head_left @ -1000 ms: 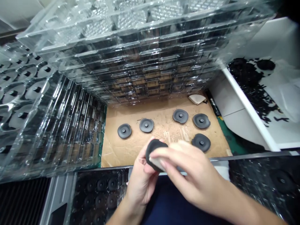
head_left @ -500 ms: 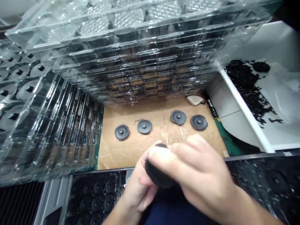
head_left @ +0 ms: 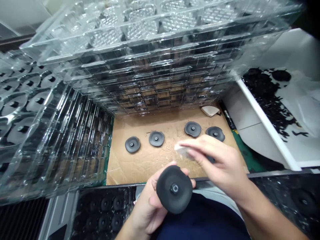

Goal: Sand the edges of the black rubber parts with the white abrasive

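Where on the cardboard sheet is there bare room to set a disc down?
On the cardboard sheet, bare patches lie left of and in front of the leftmost disc, and behind the disc row toward the clear tray stack. The right side is crowded: two discs, the right hand.
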A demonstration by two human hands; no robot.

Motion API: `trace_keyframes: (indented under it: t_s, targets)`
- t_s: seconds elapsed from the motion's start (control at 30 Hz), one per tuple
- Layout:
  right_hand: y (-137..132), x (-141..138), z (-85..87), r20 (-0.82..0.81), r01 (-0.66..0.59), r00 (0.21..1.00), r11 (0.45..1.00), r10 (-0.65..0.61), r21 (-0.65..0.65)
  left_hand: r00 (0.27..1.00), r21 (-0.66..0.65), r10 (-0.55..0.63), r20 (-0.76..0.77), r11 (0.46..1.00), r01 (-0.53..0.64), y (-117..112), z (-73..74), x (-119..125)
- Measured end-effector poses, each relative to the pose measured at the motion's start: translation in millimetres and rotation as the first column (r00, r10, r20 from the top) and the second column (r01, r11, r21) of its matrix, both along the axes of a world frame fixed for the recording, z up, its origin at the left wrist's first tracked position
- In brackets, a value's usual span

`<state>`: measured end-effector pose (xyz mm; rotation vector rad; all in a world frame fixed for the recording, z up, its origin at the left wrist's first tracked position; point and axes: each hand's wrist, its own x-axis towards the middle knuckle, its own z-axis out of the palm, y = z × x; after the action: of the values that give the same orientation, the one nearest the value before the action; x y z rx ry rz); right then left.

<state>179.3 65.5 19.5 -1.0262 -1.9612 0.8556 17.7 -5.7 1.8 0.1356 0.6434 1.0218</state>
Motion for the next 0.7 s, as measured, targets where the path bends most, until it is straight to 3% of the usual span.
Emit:
trace_keyframes:
  t_s: [0.07,0.17,0.3,0.4,0.47,0.53,0.6,0.63,0.7]
  targets:
    - [-4.3,6.8,-16.4,0.052,0.132,0.991,0.98,-0.126,-0.149,0.996,0.037,0.007,0.087,0.999,-0.01,-0.2,-0.3,-1.8]
    - [-22.2,11.0,-41.0,0.089,0.129,0.99,0.939,-0.106,-0.319,0.994,0.047,0.02,0.103,0.999,-0.025,0.9,-1.2,-2.5]
    - [-38.6,13.9,-56.5,0.104,0.132,0.989,0.927,-0.101,-0.351,0.996,0.03,0.022,0.088,0.999,-0.024,4.1,0.5,-0.6]
    - [-35.6,17.4,-40.2,0.108,0.211,0.977,0.926,-0.186,-0.312,0.997,-0.005,0.003,0.077,1.0,-0.003,5.2,3.9,1.7]
    - [-31.1,15.7,-18.4,0.077,0.216,0.976,0.96,-0.206,-0.176,0.998,-0.014,0.0,0.066,1.0,0.001,4.3,4.2,3.4]
    - [-26.9,8.7,3.2,0.025,0.086,0.996,0.994,-0.088,0.07,0.999,-0.013,0.01,0.031,1.0,-0.01,2.1,1.5,4.1]
    - [-22.6,-0.6,17.5,0.029,-0.112,0.994,0.96,0.108,0.257,0.999,-0.031,0.011,-0.043,0.999,-0.012,-0.7,-3.7,3.3]
    - [-20.5,-4.8,21.4,0.065,-0.187,0.982,0.944,0.176,0.272,0.996,-0.047,0.01,-0.086,0.999,-0.014,-2.1,-6.7,2.3]
    - [-17.1,-10.6,24.3,0.176,-0.218,0.967,0.957,0.185,0.192,0.986,-0.086,0.025,-0.166,0.995,-0.04,-4.2,-11.7,0.5]
